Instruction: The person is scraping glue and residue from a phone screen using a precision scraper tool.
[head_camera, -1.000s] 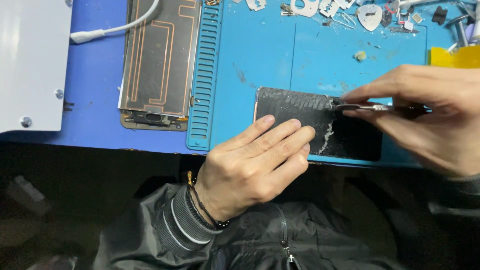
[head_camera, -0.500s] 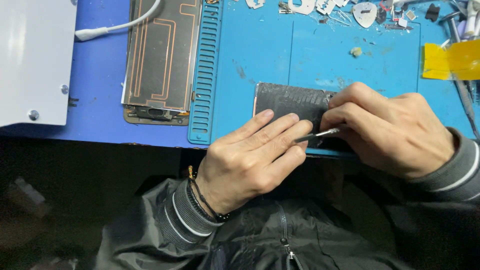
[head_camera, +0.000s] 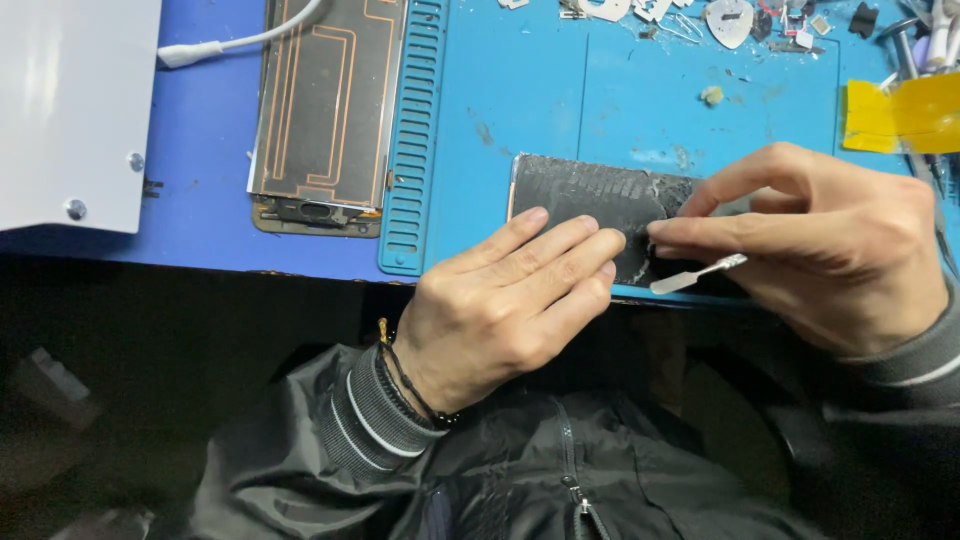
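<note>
1. Blue repair mat (head_camera: 520, 120) covers the bench, with small parts scattered along its far edge.
2. Cracked dark phone panel (head_camera: 590, 195) lies at the mat's near edge.
3. Left hand (head_camera: 500, 310) presses flat on the panel, fingers extended and gripping nothing.
4. Right hand (head_camera: 830, 250) pinches a thin metal spudger (head_camera: 697, 273), fingers closed around it, at the panel's right side.
5. Another opened device (head_camera: 325, 110) lies far left.

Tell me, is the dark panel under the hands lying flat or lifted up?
Flat. The dark panel lies on the blue mat, pressed by the left hand.
</note>
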